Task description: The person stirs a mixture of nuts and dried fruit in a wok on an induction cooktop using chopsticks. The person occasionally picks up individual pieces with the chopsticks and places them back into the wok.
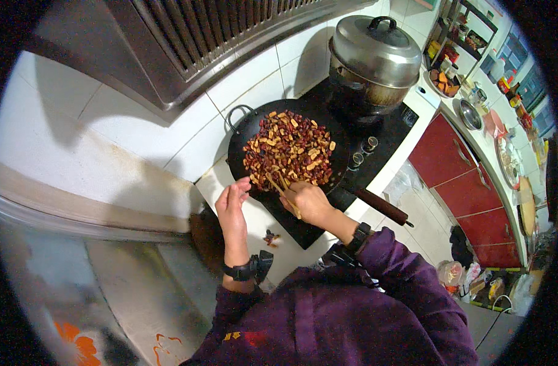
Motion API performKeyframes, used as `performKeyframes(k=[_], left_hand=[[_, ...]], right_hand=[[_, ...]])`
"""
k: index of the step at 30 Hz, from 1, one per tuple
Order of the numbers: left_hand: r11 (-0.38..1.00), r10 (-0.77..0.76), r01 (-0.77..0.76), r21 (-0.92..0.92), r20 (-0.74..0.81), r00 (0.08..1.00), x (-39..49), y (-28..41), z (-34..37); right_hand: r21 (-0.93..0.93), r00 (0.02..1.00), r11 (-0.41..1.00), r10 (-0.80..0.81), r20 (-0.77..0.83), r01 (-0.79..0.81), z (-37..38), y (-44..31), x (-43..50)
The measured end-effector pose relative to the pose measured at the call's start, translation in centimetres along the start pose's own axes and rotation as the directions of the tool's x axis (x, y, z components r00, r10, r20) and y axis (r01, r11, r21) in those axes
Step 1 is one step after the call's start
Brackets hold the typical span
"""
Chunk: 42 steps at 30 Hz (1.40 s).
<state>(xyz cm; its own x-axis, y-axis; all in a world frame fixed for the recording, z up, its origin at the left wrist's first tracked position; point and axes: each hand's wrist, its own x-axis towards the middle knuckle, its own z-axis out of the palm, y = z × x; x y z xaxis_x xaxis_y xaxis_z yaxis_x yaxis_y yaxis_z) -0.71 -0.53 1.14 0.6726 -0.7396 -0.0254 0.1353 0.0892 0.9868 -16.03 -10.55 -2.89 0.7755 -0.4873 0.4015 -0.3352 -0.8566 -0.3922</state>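
A black wok (237,158) sits on the black glass cooktop (301,228), filled with a mix of dark red and golden-tan food pieces (290,148). My right hand (306,201) grips a pair of wooden chopsticks (275,184) at the wok's near side, their tips down among the food. My left hand (233,199) is raised beside the wok's near left rim, fingers extended and holding nothing. A few dark scraps (270,238) lie on the white counter (256,224) between my forearms.
A large lidded steel pot (375,68) stands behind the wok, to the right. The wok's brown handle (381,207) sticks out past the counter edge. A range hood (169,55) hangs over the left side. Red cabinets (461,183) support a crowded counter at right.
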Motion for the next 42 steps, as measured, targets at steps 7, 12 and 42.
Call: performKeyframes(k=[7, 12, 42], left_hand=[[1.0, -0.019, 0.019, -0.005, 0.019, 1.0, -0.1, -0.3, 1.5], [0.999, 0.006, -0.007, 0.036, 0.013, 1.0, -0.2, -0.5, 2.0], [0.995, -0.011, 0.015, 0.097, -0.048, 0.999, -0.7, -0.7, -0.1]], right_hand=[[-0.069, 0.983, 0.998, 0.0, -0.185, -0.013, -4.6, 1.7, -1.0], [-0.087, 0.959, 0.964, 0.234, -0.162, -0.25, -4.2, 3.7, -0.2], [-0.084, 1.0, 0.996, 0.006, 0.012, -0.004, 0.5, 2.4, 0.5]])
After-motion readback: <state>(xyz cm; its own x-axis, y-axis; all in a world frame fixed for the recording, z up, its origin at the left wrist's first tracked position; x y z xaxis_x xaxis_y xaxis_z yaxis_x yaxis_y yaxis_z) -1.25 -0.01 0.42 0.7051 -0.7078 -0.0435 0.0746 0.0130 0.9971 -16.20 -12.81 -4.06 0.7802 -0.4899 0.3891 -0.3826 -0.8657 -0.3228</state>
